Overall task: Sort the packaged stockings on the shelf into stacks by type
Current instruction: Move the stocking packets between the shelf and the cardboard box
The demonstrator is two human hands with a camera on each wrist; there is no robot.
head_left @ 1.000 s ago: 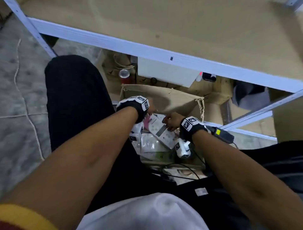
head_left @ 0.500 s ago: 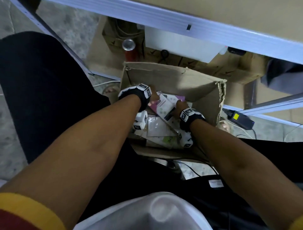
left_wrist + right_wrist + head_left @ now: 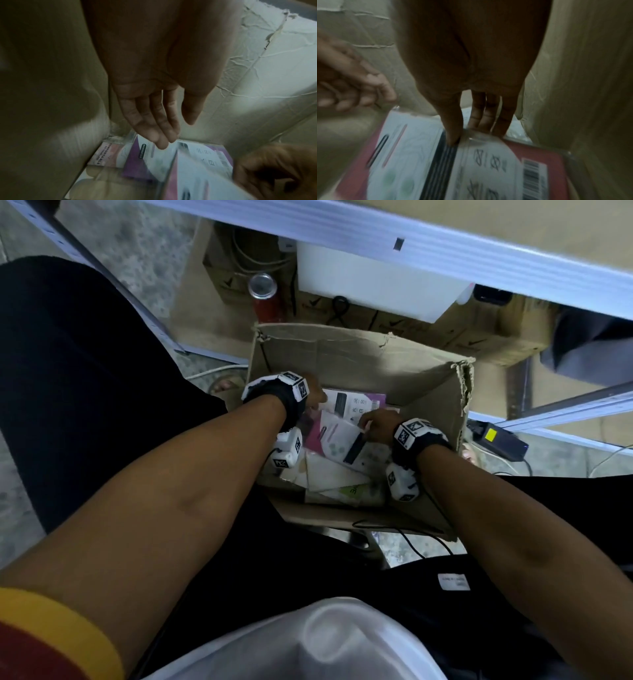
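Both hands are down inside an open brown cardboard box (image 3: pixel 359 361) that sits on the floor below a white metal shelf rail (image 3: pixel 445 251). The right hand (image 3: pixel 378 426) pinches the upper edge of a flat pink-and-white packaged stocking in a clear plastic sleeve (image 3: pixel 337 440), thumb on its printed face and fingers (image 3: pixel 489 115) behind. In the head view the packet's long axis runs from about 10 o'clock to 4 o'clock, its pink edge towards 9 o'clock and its black stripe on the side by the right hand. It is tilted, raised off the other packets. The left hand (image 3: pixel 313 397) is slack, fingers straight and loose, holding nothing, at the box's 9 o'clock wall.

A second purple-and-white stocking packet (image 3: pixel 356 405) lies flat at the far end, its long axis from 9 to 3 o'clock. Pale packets, one with a green label (image 3: pixel 352 491), fill the near end.

The left wrist view alone shows the left fingertips (image 3: pixel 161 144) just above the purple packet (image 3: pixel 137 162), and a peach packet printed COMFORTABLE (image 3: pixel 104 154) lodged in the corner. The right wrist view alone shows the barcode (image 3: pixel 534 174) and laundry symbols on a packet face below the pinch. Only the head view shows a red drinks can (image 3: pixel 263 296) beyond the box at 11 o'clock.
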